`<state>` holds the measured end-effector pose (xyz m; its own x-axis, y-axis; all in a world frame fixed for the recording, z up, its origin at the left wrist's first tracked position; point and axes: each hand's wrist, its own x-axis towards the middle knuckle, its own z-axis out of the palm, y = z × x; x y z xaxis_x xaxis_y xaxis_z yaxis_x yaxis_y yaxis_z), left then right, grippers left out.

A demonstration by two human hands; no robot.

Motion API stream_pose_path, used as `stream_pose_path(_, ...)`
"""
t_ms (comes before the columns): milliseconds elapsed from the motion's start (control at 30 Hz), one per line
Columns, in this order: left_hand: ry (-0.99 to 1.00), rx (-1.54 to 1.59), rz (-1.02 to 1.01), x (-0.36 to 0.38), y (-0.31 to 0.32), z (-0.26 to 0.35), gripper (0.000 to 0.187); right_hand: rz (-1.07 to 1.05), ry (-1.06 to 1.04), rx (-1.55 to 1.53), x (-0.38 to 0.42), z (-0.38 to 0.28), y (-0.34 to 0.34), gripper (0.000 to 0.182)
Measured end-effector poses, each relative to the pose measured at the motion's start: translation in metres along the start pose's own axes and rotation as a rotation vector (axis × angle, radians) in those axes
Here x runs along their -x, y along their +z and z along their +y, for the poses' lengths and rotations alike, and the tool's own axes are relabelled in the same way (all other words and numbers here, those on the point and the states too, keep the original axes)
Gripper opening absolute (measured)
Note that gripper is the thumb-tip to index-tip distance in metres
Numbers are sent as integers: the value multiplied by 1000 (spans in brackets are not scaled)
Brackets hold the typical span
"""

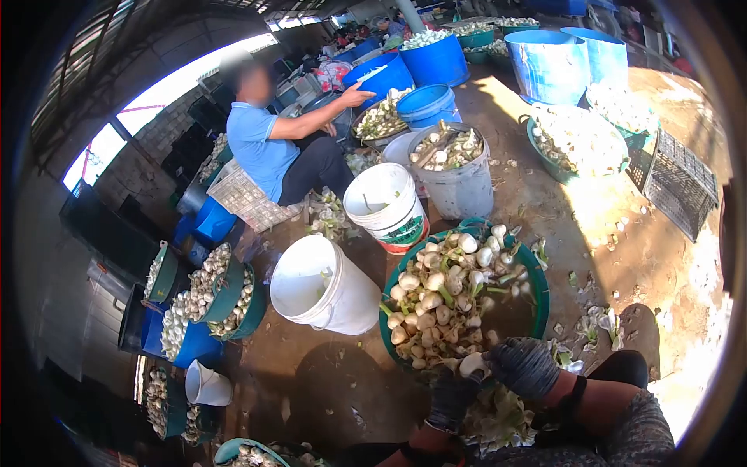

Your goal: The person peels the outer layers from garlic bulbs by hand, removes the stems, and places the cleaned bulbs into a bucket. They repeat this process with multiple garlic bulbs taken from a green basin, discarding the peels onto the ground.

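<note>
Both hands wear dark grey gloves and meet at the near rim of a green tub (542,315). My left hand (454,398) is closed on a whitish garlic bulb (471,364). My right hand (526,366) has its fingers curled in against the right side of that bulb; whether it also holds a small tool is hidden. In the tub lies a heap of garlic bulbs (436,300), several with short green stems, heaped mostly to the left. Pale peeled skins and leaves (498,420) lie on the ground below my hands.
Two white buckets (342,292) stand left of the tub, with a grey bin (459,191) of trimmings behind them. A person (261,144) in a blue shirt sits beyond, one arm stretched out. Garlic basins (580,144) and a black crate (681,183) are at right.
</note>
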<state>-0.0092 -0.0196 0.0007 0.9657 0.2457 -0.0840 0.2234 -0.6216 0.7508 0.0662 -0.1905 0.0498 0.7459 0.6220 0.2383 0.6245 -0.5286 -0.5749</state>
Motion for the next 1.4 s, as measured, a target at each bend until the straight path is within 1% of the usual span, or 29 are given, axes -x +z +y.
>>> stream_pose_path(33,-5,6,-5,-1,4,-8,54,-18,9,5,-3,2,0,19)
stream_pose_path(67,126,-146,-29,-1,7,-16,53,-26,14,7,-3,3,1,19)
stream_pose_path(100,264,-303,-47,-5,9,-22,51,-49,80,-19,-4,3,4,18)
stream_pose_path(133,271,-304,-45,-10,3,-13,51,-66,144,-44,-6,4,6,17)
stream_pose_path(167,71,-218,-141,-11,-5,3,48,-58,145,-41,-9,7,9,17)
stream_pose_path(200,-131,-129,-242,-12,-9,11,45,-17,217,-121,-11,12,14,16)
stream_pose_path(233,-130,-125,-259,-18,-2,-5,45,17,297,-200,-10,18,19,14)
stream_pose_path(300,67,581,-214,-16,27,-55,48,114,380,-273,-17,38,23,12)
stream_pose_path(333,76,712,-244,-14,3,-25,51,197,384,-259,-20,53,26,13)
stream_pose_path(367,-140,1063,-341,-12,-9,-10,52,228,498,-253,-26,61,26,16)
stream_pose_path(400,-175,1079,-393,-15,-21,-3,52,64,507,-121,-29,69,10,17)
stream_pose_path(433,-224,1259,-406,-16,-30,12,53,86,460,64,-28,84,12,21)
stream_pose_path(467,-174,1285,-347,-19,-27,7,52,-2,530,137,-31,92,4,23)
stream_pose_path(500,-229,1245,-304,-20,-30,6,52,-83,596,201,-28,89,-1,25)
stream_pose_path(533,-249,1252,-312,-21,-27,0,52,-98,611,204,-25,85,-4,25)
stream_pose_path(600,-196,1247,-250,-23,-21,-15,53,96,324,246,-22,77,-9,27)
stream_pose_path(633,-75,784,-197,-23,-16,-34,53,88,329,246,-22,69,-8,27)
stream_pose_path(667,-78,786,-199,-21,-15,-31,53,175,114,120,-24,60,-6,28)
stream_pose_path(700,-176,1168,-251,-19,-14,-27,54,261,-99,-7,-24,52,-3,29)
stream_pose_path(733,-282,1547,-301,-16,-13,-23,55,261,-91,-8,-22,44,3,29)
stream_pose_path(800,-281,1495,-338,-10,-8,-26,58,161,-204,-38,-14,32,15,27)
stream_pose_path(833,-264,1450,-364,-9,-7,-23,62,167,-192,-36,-10,31,20,27)
stream_pose_path(900,-255,1426,-375,-6,-7,-13,64,-6,-145,-136,-4,30,28,24)
stream_pose_path(1133,-211,1253,-387,5,-7,-10,69,-32,-111,-198,10,24,24,21)
stream_pose_path(1167,-214,1251,-391,6,-7,-14,69,-52,-69,-183,12,19,21,17)
stream_pose_path(1233,-152,1052,-396,7,-8,-24,72,-68,-20,-167,14,14,19,15)
stream_pose_path(1267,-153,1050,-404,7,-9,-25,72,-98,39,-211,14,13,19,15)
stream_pose_path(1333,48,855,-385,6,-10,-24,77,-119,101,-254,13,14,21,14)
stream_pose_path(1400,44,932,-414,3,-9,-23,76,-97,170,-322,12,18,26,14)
